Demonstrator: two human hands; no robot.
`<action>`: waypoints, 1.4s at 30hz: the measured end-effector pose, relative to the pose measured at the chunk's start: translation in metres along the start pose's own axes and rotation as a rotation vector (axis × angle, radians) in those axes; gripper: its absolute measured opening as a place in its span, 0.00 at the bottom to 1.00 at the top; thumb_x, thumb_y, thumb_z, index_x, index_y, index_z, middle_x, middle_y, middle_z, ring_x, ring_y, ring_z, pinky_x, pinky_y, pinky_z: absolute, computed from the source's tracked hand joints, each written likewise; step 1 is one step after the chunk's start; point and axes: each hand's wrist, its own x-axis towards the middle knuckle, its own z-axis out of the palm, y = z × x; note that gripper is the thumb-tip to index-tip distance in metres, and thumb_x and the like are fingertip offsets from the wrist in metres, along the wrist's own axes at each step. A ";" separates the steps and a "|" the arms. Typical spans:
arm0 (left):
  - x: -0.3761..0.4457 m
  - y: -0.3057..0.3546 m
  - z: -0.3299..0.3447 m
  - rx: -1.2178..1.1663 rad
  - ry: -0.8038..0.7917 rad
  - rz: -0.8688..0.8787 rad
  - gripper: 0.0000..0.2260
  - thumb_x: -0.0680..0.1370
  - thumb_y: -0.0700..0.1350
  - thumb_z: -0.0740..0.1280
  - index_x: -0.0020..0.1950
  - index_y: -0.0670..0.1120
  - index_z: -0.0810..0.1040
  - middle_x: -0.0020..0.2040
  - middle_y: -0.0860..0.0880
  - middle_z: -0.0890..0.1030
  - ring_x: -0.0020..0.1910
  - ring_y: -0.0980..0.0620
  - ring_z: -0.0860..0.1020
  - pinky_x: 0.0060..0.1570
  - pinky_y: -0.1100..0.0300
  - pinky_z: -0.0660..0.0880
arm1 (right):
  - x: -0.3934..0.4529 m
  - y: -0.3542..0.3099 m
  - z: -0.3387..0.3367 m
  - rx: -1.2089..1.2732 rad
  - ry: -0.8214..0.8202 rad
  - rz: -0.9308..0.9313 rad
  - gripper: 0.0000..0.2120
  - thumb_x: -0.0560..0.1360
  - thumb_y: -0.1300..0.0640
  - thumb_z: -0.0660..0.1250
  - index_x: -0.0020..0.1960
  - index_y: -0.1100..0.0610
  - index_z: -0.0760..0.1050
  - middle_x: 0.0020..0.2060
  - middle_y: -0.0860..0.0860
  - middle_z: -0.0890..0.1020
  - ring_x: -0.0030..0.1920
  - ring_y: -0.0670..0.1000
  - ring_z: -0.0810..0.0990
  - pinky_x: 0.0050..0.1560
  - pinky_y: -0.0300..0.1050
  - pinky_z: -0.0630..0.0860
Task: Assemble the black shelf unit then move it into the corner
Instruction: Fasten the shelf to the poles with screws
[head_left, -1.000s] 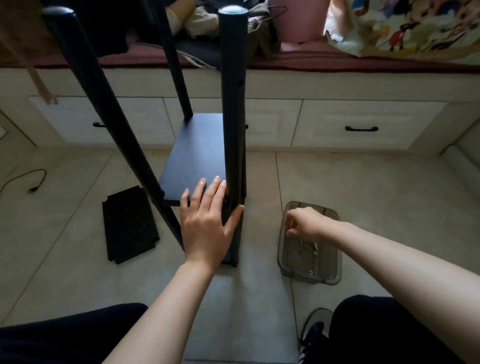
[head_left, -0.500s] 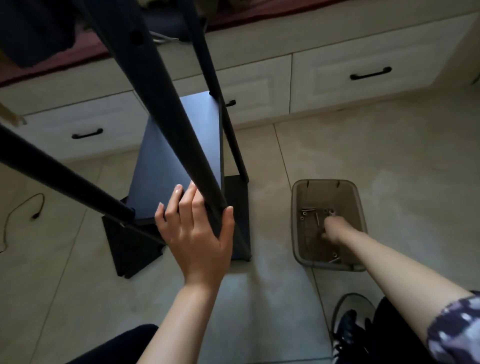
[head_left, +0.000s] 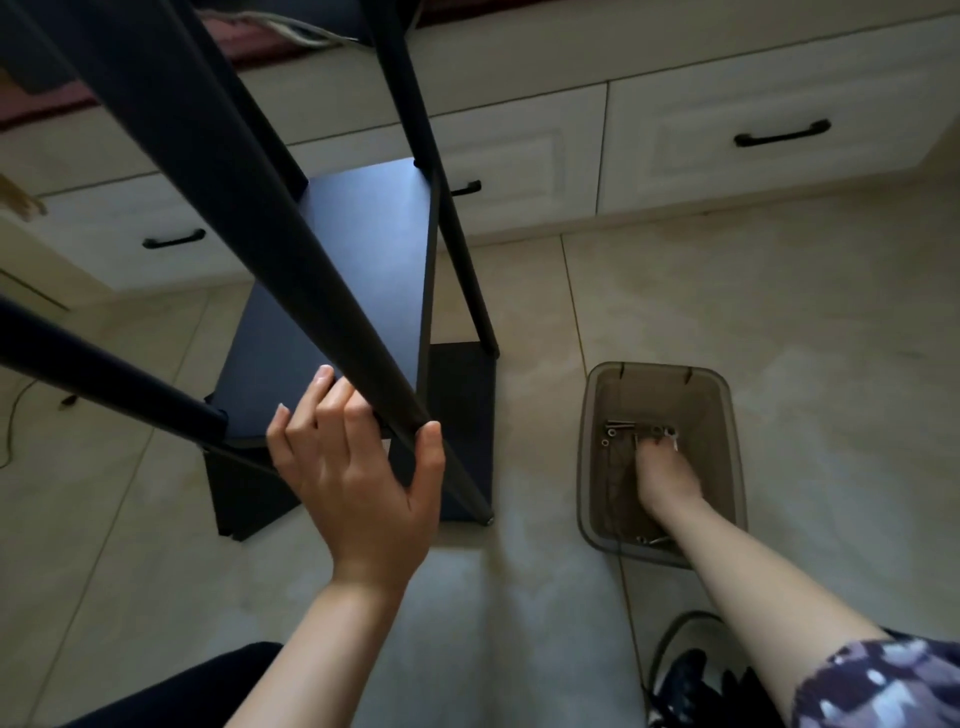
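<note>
A partly built black shelf unit (head_left: 332, 291) stands on the pale tiled floor (head_left: 727, 312) in front of a bank of cream drawers (head_left: 753, 135) with black handles, its four round black posts rising toward the camera and one dark shelf board (head_left: 358, 270) fixed between them. A lower board (head_left: 462, 431) lies at floor level beneath it, and a loose black panel (head_left: 249, 499) shows on the tiles at the unit's near left corner, partly under the frame.

The person's left hand (head_left: 358, 478) steadies the unit: its fingers lie straight over the near edge of the shelf board while the thumb hooks round the nearest post (head_left: 291, 270), so the post sits in the fork between thumb and fingers.

Just right of the unit, apart from it, a smoky translucent plastic bin (head_left: 587, 467) sits on the floor with a scatter of metal screws and washers (head_left: 623, 431) at its far end. The right hand (head_left: 665, 478) reaches down inside the bin, fingertips among the hardware; the fingers are blurred and pointed away, so whether they are pinching a piece or merely touching it cannot be told.

A patterned short sleeve (head_left: 883, 686) covers the right upper arm at the lower right edge. Dark trousers (head_left: 171, 691) show at the bottom left, and a dark shoe (head_left: 685, 686) at the bottom, beside the right forearm. A thin cable (head_left: 15, 415) trails across the tiles at the far left.
</note>
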 end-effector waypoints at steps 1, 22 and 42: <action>0.000 0.000 0.000 0.000 0.002 0.001 0.25 0.83 0.59 0.55 0.60 0.40 0.78 0.57 0.40 0.80 0.67 0.36 0.73 0.73 0.40 0.57 | 0.000 -0.001 0.000 -0.005 0.004 0.000 0.17 0.80 0.67 0.54 0.67 0.65 0.70 0.63 0.62 0.76 0.62 0.63 0.77 0.60 0.53 0.76; 0.003 -0.001 -0.011 0.015 -0.075 0.020 0.21 0.81 0.56 0.60 0.57 0.40 0.80 0.60 0.42 0.80 0.69 0.38 0.72 0.73 0.40 0.59 | -0.028 -0.022 -0.040 0.223 0.253 0.160 0.08 0.81 0.61 0.59 0.56 0.62 0.74 0.52 0.60 0.81 0.53 0.62 0.80 0.48 0.51 0.75; 0.073 0.004 -0.072 0.163 -0.838 -0.175 0.40 0.72 0.72 0.66 0.77 0.54 0.62 0.82 0.49 0.57 0.80 0.34 0.52 0.76 0.40 0.55 | -0.153 -0.179 -0.107 1.155 -0.028 -0.178 0.12 0.84 0.52 0.53 0.61 0.59 0.68 0.55 0.56 0.75 0.53 0.52 0.74 0.55 0.47 0.73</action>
